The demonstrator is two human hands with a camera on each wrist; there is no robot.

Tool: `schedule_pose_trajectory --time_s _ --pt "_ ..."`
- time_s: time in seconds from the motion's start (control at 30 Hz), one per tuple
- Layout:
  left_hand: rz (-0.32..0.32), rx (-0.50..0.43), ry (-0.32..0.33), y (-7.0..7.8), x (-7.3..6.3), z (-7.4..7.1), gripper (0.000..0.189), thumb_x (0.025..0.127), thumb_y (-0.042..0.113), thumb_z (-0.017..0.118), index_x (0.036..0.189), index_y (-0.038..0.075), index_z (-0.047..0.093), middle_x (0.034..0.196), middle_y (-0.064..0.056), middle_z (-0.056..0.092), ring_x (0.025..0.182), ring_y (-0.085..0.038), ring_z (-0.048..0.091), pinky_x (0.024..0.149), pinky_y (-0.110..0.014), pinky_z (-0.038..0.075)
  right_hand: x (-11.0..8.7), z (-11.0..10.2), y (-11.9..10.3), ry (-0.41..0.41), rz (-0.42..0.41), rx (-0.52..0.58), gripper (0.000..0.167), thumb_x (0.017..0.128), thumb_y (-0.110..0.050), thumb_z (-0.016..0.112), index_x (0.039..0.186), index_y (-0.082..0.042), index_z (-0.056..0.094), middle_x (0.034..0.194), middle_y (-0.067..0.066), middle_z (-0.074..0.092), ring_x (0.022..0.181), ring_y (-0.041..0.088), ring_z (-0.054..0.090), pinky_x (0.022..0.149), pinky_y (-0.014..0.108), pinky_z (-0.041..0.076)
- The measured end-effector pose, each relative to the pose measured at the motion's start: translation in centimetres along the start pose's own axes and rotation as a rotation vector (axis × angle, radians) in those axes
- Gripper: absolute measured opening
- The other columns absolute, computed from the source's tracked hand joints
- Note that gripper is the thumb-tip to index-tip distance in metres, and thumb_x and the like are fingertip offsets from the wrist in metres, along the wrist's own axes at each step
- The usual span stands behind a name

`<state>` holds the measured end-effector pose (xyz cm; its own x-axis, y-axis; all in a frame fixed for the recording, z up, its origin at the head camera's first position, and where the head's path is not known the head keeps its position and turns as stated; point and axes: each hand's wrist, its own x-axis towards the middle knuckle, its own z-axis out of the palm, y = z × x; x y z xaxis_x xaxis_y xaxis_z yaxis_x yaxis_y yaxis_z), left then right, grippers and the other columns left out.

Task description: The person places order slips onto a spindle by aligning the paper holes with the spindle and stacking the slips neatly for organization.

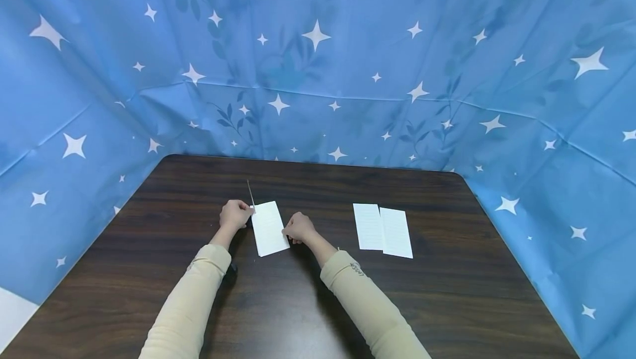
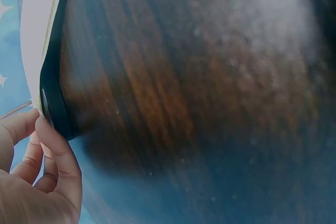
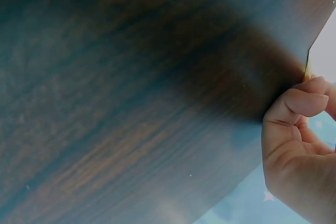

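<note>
Item 1: cream right sleeve, cuff bearing a short run of dark lettering; too small for us to make out.
Item 2: two white sheets on the bench, nearer its far right corner than its far left; faint rows of marks, which we cannot read.
Item 3: white paper, nearer the bench's far left corner; faint marks, undecipherable to us.
Legible words, numbers, brands or signs: we record none.
</note>
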<state>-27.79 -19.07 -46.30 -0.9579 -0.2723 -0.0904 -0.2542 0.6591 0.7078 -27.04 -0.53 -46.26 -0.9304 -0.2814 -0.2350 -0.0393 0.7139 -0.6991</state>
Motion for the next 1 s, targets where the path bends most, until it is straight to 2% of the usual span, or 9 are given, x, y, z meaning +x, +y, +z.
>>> schedule_pose_trajectory --time_s 0.13,0.33,0.4,0.5,0.63,0.83,1.0 --pt "-0.014 0.021 0.009 -0.1 0.0 0.0 0.02 0.09 0.016 0.058 0.093 -0.002 0.064 0.089 -0.017 0.068 0.043 -0.005 0.055 0.05 -0.024 0.051 -0.2 0.1 -0.3 -0.015 -0.009 -0.048 0.033 0.087 -0.007 0.061 0.054 -0.001 0.06 0.046 -0.001 0.046 0.04 0.01 0.044 0.036 0.017 0.035" --pt "-0.016 0.069 0.001 -0.1 -0.2 -0.4 0.017 0.089 0.017 0.057 0.088 0.0 0.062 0.087 -0.015 0.069 0.043 -0.007 0.058 0.063 -0.034 0.054 0.0 0.5 -0.4 -0.024 -0.032 -0.098 0.045 0.088 -0.007 0.058 0.045 -0.009 0.047 0.042 -0.002 0.042 0.038 0.009 0.042 0.036 0.017 0.034" --pt "-0.019 0.059 -0.006 -0.1 -0.1 -0.4 0.017 0.09 0.017 0.057 0.088 0.001 0.06 0.087 -0.015 0.067 0.044 -0.008 0.059 0.065 -0.035 0.055 0.1 0.6 -0.4 -0.022 -0.035 -0.108 0.047 0.088 -0.007 0.058 0.043 -0.011 0.045 0.04 -0.003 0.041 0.037 0.009 0.041 0.035 0.017 0.033" --pt "-0.041 0.017 -0.006 -0.2 -0.1 -0.2 0.017 0.09 0.018 0.06 0.09 0.001 0.059 0.088 -0.016 0.065 0.046 -0.009 0.06 0.06 -0.032 0.056 0.0 0.5 -0.3 -0.022 -0.036 -0.117 0.049 0.088 -0.008 0.058 0.042 -0.012 0.042 0.039 -0.003 0.041 0.037 0.009 0.041 0.035 0.016 0.034" --pt "-0.08 -0.046 0.02 -0.5 0.0 0.0 0.024 0.088 0.022 0.065 0.096 0.001 0.058 0.096 -0.018 0.062 0.045 -0.009 0.056 0.05 -0.027 0.055 -0.1 0.2 -0.2 -0.012 -0.043 -0.103 0.043 0.088 -0.007 0.058 0.047 -0.01 0.046 0.042 -0.002 0.043 0.038 0.009 0.043 0.036 0.016 0.036" --pt "-0.084 -0.076 0.005 -0.8 0.2 0.1 0.034 0.087 0.024 0.067 0.109 0.0 0.058 0.112 -0.024 0.057 0.046 -0.007 0.055 0.047 -0.023 0.055 0.0 -0.2 0.3 -0.022 -0.024 -0.004 0.018 0.086 -0.008 0.061 0.069 -0.001 0.061 0.048 -0.001 0.046 0.039 0.009 0.046 0.037 0.016 0.042" --pt "-0.068 -0.078 -0.034 -1.1 0.3 0.0 0.032 0.088 0.023 0.065 0.109 -0.002 0.058 0.114 -0.025 0.055 0.049 -0.008 0.055 0.048 -0.022 0.055 0.0 -0.4 0.5 -0.055 -0.028 0.078 0.021 0.087 -0.007 0.06 0.066 -0.002 0.059 0.049 0.0 0.047 0.038 0.008 0.047 0.039 0.019 0.048"
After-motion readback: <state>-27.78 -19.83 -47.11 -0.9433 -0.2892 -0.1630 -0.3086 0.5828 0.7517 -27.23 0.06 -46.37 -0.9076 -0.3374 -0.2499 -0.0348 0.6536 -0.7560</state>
